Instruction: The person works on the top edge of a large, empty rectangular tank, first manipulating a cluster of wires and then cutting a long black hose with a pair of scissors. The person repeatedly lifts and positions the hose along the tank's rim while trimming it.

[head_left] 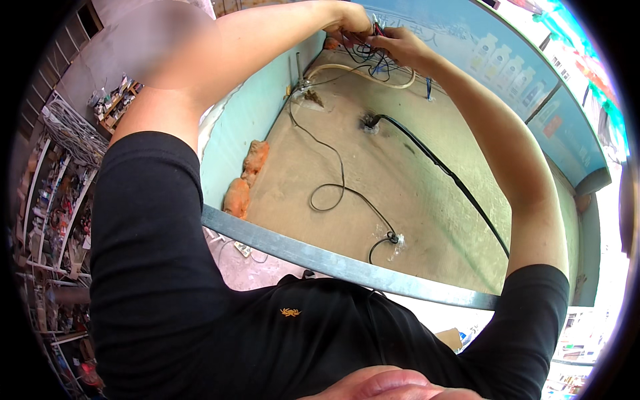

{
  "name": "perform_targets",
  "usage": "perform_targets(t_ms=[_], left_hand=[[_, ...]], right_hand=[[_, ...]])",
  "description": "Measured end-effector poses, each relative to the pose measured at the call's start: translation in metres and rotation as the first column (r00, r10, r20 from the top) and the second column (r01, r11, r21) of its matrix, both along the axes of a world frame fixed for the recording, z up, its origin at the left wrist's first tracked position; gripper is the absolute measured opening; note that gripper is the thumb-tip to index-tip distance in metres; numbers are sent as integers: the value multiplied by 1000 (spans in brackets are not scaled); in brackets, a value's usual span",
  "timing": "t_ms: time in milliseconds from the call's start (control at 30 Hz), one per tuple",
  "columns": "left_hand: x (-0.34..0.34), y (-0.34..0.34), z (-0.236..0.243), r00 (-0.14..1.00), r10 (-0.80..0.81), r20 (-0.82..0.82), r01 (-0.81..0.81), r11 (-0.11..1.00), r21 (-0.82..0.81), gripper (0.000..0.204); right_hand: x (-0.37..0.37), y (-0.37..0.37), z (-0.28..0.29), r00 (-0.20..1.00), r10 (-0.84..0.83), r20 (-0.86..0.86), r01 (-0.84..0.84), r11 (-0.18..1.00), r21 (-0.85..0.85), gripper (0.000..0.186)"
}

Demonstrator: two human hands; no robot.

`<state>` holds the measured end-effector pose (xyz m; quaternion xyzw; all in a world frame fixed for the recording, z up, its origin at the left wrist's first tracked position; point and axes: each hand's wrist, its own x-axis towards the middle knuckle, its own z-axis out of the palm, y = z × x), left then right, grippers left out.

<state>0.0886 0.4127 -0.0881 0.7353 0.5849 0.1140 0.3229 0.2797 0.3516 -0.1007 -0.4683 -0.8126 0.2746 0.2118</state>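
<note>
Both of my arms stretch up to the far end of a shallow box with a dusty beige bottom. There a tangle of thin wires, mostly dark with some red and blue, hangs from my fingers. My left hand is closed on the wires, its fingers bent down over them. From the right, my right hand pinches wires between thumb and fingers, close to the left. The exact wire ends between the fingertips are too small to make out. Just below the hands lies a looped cream-coloured tube.
A thick black cable rises from a hole mid-bottom and runs toward the near right. A thin black wire curls at left. Orange foam lumps line the light-blue left wall. A metal bar crosses before my chest. Cluttered shelves stand left.
</note>
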Motion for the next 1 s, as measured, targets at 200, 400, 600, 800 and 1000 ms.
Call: perform_targets(t_ms=[200, 400, 600, 800, 1000], left_hand=[[1, -2, 0, 957, 117, 266, -76, 984, -159, 23], [9, 5, 2, 899, 213, 384, -182, 977, -116, 34], [-5, 18, -12, 965, -230, -128, 106, 782, -614, 48], [7, -60, 15, 910, -396, -119, 290, 816, -499, 34], [4, -63, 16, 973, -125, -192, 71, 961, -265, 21]], right_hand=[[5, -6, -5, 978, 68, 200, -115, 965, 236, 56], [30, 25, -1, 990, -10, 139, -21, 976, 218, 49], [57, 36, 4, 959, -64, 276, -6, 969, 248, 46], [47, 17, 14, 909, 42, 415, -168, 947, 273, 44], [15, -8, 8, 904, 158, 398, -292, 906, 305, 46]])
